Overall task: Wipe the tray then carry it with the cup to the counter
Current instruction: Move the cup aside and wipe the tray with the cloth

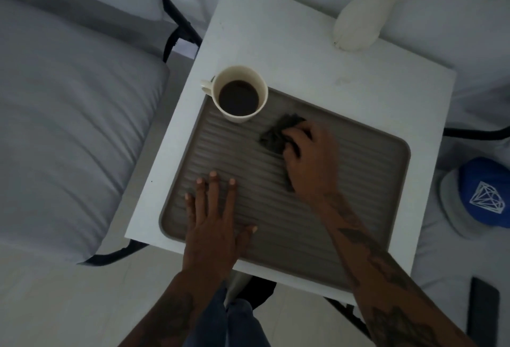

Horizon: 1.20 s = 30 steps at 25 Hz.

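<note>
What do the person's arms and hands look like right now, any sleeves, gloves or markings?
Both forearms are bare: no sleeves or gloves in view. The left hand and right hand show no rings or watch that I can make out. Dark tattoos run along both forearms, densest on the right. Blue denim shows below.

Vase (358,19) beyond the tray (345,236) cut off by top edge, tray's near edge hidden under right forearm, cloth (276,134) partly covered by right hand (311,161), phone (483,310) blurred.

White vase (358,21) on white table (276,40); blue cap (485,195), grey cushion (69,126) nearby
</note>
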### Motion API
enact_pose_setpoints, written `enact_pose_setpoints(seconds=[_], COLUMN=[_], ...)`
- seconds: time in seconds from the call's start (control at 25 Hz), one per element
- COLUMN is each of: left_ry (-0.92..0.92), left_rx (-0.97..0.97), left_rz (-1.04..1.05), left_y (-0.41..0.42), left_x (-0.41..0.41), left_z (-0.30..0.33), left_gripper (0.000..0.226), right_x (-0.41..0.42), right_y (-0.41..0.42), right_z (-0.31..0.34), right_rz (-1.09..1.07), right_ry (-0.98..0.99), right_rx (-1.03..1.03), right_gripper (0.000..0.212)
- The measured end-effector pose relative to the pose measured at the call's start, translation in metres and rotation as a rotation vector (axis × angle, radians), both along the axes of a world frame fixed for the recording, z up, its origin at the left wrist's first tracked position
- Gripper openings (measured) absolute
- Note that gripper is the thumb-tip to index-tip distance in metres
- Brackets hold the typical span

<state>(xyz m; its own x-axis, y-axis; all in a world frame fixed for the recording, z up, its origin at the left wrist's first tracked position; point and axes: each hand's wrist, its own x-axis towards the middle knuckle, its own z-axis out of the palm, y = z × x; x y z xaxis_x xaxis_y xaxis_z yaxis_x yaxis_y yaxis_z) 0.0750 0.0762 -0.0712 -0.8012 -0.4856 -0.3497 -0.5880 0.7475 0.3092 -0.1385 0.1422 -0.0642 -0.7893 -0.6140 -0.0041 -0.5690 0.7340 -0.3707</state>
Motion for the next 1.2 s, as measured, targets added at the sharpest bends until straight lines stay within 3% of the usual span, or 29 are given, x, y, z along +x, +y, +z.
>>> enact_pose_setpoints(seconds=[0.16, 0.28, 0.36, 0.52, 0.6, 0.68, 0.76, 0.84, 1.04, 1.12, 1.2], left_ry=[-0.010, 0.013, 0.030, 0.034, 0.031, 0.025, 0.033, 0.030, 0.026, 0.036, 0.045], left_rx=[-0.007, -0.020, -0.009, 0.012, 0.012, 0.005, 0.002, 0.005, 0.005, 0.002, -0.009], left_rz=[-0.007, -0.018, -0.010, -0.005, -0.017, -0.021, -0.019, -0.020, 0.003, -0.003, 0.003], left_y=[0.000, 0.001, 0.000, -0.001, -0.001, 0.000, -0.001, -0.001, 0.001, 0.001, 0.001], left_x=[0.000, 0.001, 0.002, 0.001, 0.001, 0.002, 0.004, 0.002, 0.001, 0.001, 0.001], left_z=[0.000, -0.003, -0.004, -0.001, -0.002, -0.004, -0.004, -0.002, 0.000, -0.002, -0.003], left_gripper=[0.087, 0.087, 0.088, 0.088, 0.088, 0.090, 0.091, 0.091, 0.090, 0.089, 0.089], right_x=[0.013, 0.009, -0.011, -0.047, -0.047, -0.035, -0.015, -0.012, -0.015, 0.001, 0.027], right_y=[-0.015, -0.028, 0.005, 0.111, 0.113, 0.070, 0.027, 0.028, 0.133, 0.119, 0.059], right_z=[-0.001, -0.003, -0.001, 0.016, 0.014, 0.004, -0.002, -0.001, 0.012, 0.013, 0.009], right_rz=[-0.110, 0.053, 0.089, -0.344, -0.503, -0.391, -0.133, 0.013, -0.210, -0.187, -0.015], right_ry=[0.020, -0.002, -0.011, 0.007, 0.032, 0.049, 0.000, -0.056, 0.023, 0.029, -0.018], right_rx=[-0.025, -0.034, 0.005, 0.085, 0.060, -0.010, -0.061, -0.075, 0.061, 0.064, -0.012], right_gripper=[0.032, 0.031, 0.031, 0.033, 0.032, 0.033, 0.035, 0.035, 0.035, 0.035, 0.036])
